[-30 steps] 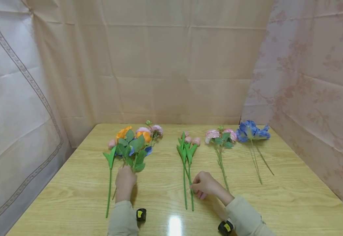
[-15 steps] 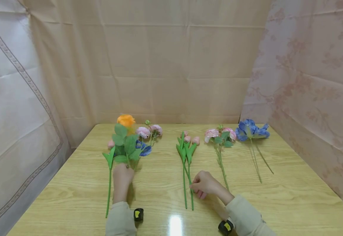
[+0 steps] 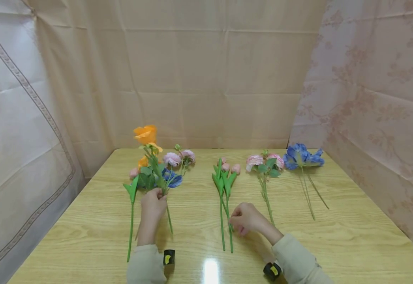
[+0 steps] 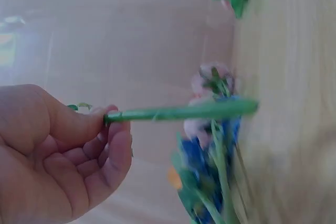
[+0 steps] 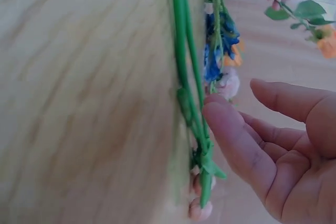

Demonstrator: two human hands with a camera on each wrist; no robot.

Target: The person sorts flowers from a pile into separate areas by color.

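Observation:
My left hand [image 3: 153, 207] pinches the green stem of an orange rose [image 3: 146, 135] between thumb and fingertips. The bloom is raised and tilted upward over the left group of flowers; the stem's cut end points toward the camera in the left wrist view. Blue flowers [image 3: 172, 178], another orange bloom [image 3: 143, 161] and a lilac flower [image 3: 172, 159] lie beneath and beside it. A single pink tulip [image 3: 132, 189] lies left of this hand. My right hand [image 3: 248, 219] hovers beside the stems of several pink tulips [image 5: 181, 30], thumb and fingers apart, holding nothing.
Pink-and-white flowers [image 3: 254, 162] with leafy stems lie right of the tulips, and blue flowers [image 3: 299, 157] lie farther right. The wooden table [image 3: 192, 244] ends at a beige cloth backdrop [image 3: 206, 79], with cloths hanging at both sides.
My left hand has raised the orange rose out of the left group, its bloom now higher and its stem swung tilted. The blue and lilac flowers beneath show more. My right hand has barely moved.

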